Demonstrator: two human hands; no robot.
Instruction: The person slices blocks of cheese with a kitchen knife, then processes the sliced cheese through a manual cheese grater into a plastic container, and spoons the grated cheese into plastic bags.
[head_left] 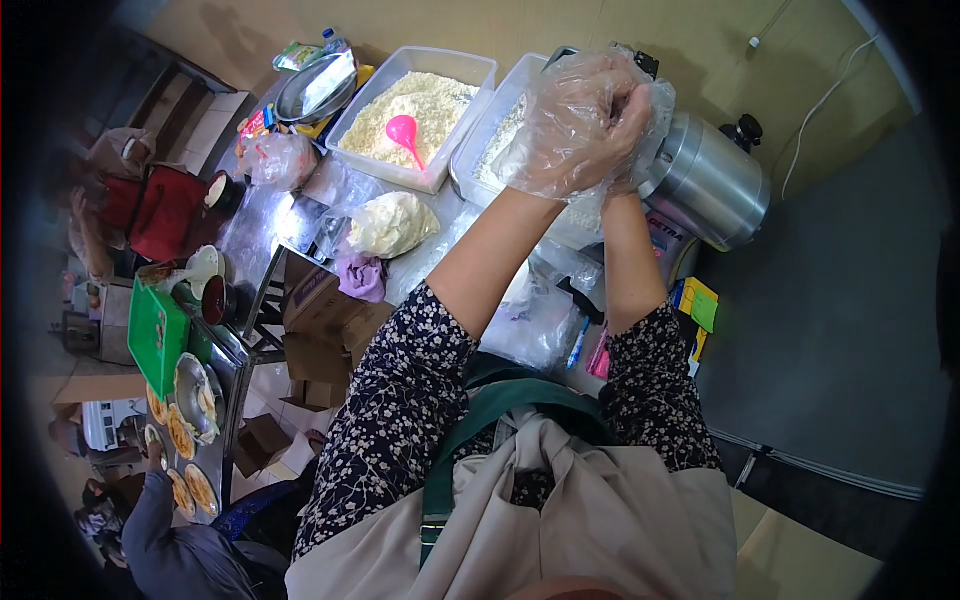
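Loose, crinkled clear plastic gloves (550, 175) cover both hands, which are raised together over the back of the work table. My left hand (575, 135) is bent toward the other, its fingers closed and partly hidden by the plastic. Pressed against it, my right hand (632, 120) has curled fingers; whether they grip anything besides plastic cannot be seen. Below the hands is a clear tub (468, 160) of white powder. Left of it stands another tub (345, 125) of pale crumbly powder, with a pink scoop (403, 132) lying in it.
A bag of white creamy stuff (393, 225) and a purple cloth (361, 277) lie on the table. A metal machine (710, 180) stands right. Cardboard boxes (320, 310) are below left. A side table holds a green tray (157, 335) and several round pastries (180, 432); another person (180, 540) reaches there.
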